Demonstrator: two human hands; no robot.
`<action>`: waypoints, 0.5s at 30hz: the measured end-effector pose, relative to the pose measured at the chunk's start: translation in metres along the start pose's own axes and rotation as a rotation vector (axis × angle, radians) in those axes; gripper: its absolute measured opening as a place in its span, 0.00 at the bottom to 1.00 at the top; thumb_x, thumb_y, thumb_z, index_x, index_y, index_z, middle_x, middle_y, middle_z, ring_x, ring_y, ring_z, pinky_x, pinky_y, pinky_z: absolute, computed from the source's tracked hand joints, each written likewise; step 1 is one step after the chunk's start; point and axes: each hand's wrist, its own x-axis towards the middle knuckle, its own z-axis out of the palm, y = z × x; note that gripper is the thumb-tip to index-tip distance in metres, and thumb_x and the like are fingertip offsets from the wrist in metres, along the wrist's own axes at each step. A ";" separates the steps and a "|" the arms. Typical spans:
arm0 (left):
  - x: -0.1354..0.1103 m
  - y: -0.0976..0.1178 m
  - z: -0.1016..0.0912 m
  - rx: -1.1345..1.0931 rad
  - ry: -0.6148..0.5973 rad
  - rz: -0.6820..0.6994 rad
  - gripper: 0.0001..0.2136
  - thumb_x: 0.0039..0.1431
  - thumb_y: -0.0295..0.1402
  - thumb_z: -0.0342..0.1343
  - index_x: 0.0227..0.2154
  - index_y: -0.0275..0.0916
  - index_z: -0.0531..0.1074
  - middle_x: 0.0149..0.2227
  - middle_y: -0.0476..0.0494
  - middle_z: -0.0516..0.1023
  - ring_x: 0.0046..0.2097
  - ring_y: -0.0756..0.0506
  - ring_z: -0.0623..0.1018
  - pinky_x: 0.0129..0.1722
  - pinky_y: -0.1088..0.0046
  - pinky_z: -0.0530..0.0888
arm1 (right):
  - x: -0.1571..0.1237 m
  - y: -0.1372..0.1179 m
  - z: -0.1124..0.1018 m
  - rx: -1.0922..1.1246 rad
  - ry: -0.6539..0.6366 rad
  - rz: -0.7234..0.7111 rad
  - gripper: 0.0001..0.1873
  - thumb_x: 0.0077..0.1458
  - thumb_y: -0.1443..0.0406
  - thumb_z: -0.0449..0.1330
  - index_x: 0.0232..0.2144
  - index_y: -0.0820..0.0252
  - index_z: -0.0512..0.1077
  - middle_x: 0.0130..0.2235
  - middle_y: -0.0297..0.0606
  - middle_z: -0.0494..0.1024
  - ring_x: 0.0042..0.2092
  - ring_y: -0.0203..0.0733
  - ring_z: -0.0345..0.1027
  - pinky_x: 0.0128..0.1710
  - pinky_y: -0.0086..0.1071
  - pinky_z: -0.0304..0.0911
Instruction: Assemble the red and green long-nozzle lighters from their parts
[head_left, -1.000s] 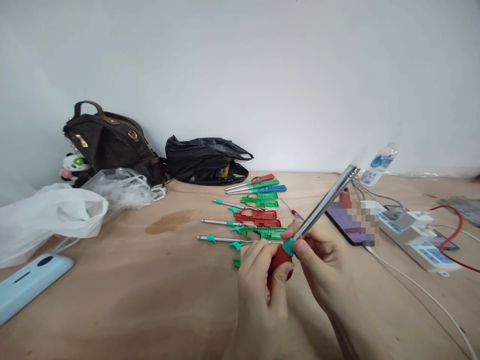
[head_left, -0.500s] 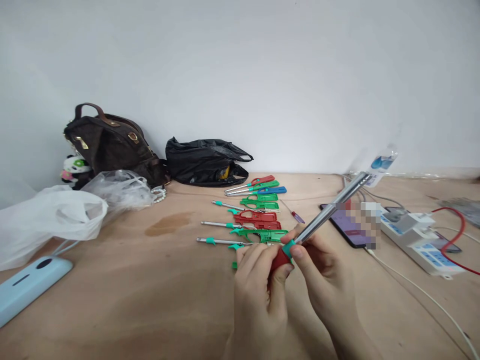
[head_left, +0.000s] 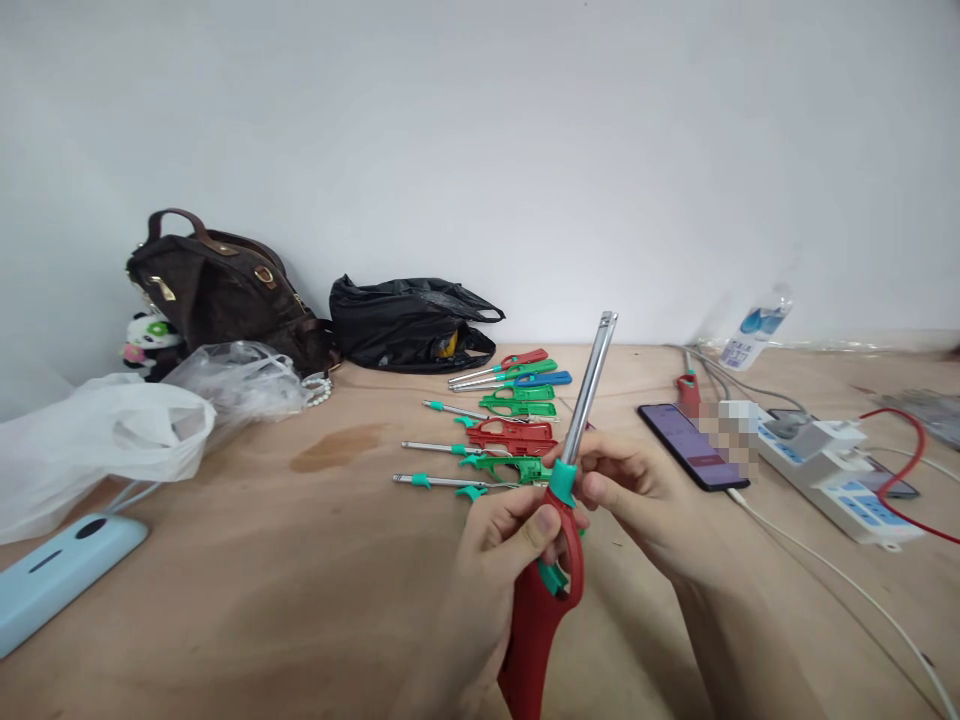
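Observation:
A red long-nosed gas lighter [head_left: 534, 640] is held before me, its silver tube pointing up and leaning slightly right. My left hand [head_left: 491, 560] is closed around the upper handle, thumb by the trigger loop. Inside that loop shows a teal trigger [head_left: 553, 577]. My right hand [head_left: 637, 505] is at the teal collar [head_left: 564, 484], fingers curled behind the tube and thumb on the right side. Behind my hands lie opened lighters: a red handle shell [head_left: 514, 434], a green handle shell [head_left: 517, 402] and loose silver tubes [head_left: 439, 449] with teal collars.
Whole lighters [head_left: 544, 379] lie at the back, near a black plastic bag [head_left: 405, 325] and a dark backpack [head_left: 217, 290]. On the right are a phone [head_left: 682, 440], a power strip [head_left: 855, 510] and a bottle [head_left: 757, 325]. A light-blue device [head_left: 67, 580] lies left, beside white plastic bags [head_left: 97, 440].
The lighter has swung from leaning far right to nearly upright, and its red handle now shows. My left hand has turned with it; my right fingers have loosened around the collar.

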 end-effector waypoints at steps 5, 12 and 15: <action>0.000 -0.001 0.003 -0.031 0.021 -0.014 0.15 0.54 0.42 0.62 0.24 0.33 0.77 0.19 0.52 0.61 0.22 0.55 0.58 0.23 0.81 0.57 | 0.005 -0.006 0.005 -0.059 0.023 0.070 0.12 0.54 0.57 0.66 0.33 0.61 0.75 0.23 0.30 0.69 0.25 0.33 0.62 0.26 0.28 0.59; 0.000 -0.008 0.001 0.208 0.103 0.079 0.13 0.56 0.41 0.60 0.33 0.34 0.78 0.23 0.48 0.70 0.27 0.49 0.68 0.29 0.77 0.66 | 0.000 -0.005 0.015 -0.301 0.173 0.031 0.17 0.57 0.57 0.61 0.22 0.60 0.67 0.23 0.32 0.67 0.27 0.35 0.60 0.26 0.29 0.55; -0.002 -0.009 0.001 0.370 0.145 0.135 0.13 0.59 0.39 0.57 0.39 0.36 0.78 0.29 0.45 0.75 0.32 0.45 0.73 0.35 0.72 0.71 | -0.006 0.002 0.020 -0.290 0.232 -0.003 0.14 0.58 0.58 0.60 0.25 0.59 0.70 0.24 0.31 0.67 0.27 0.36 0.60 0.27 0.29 0.57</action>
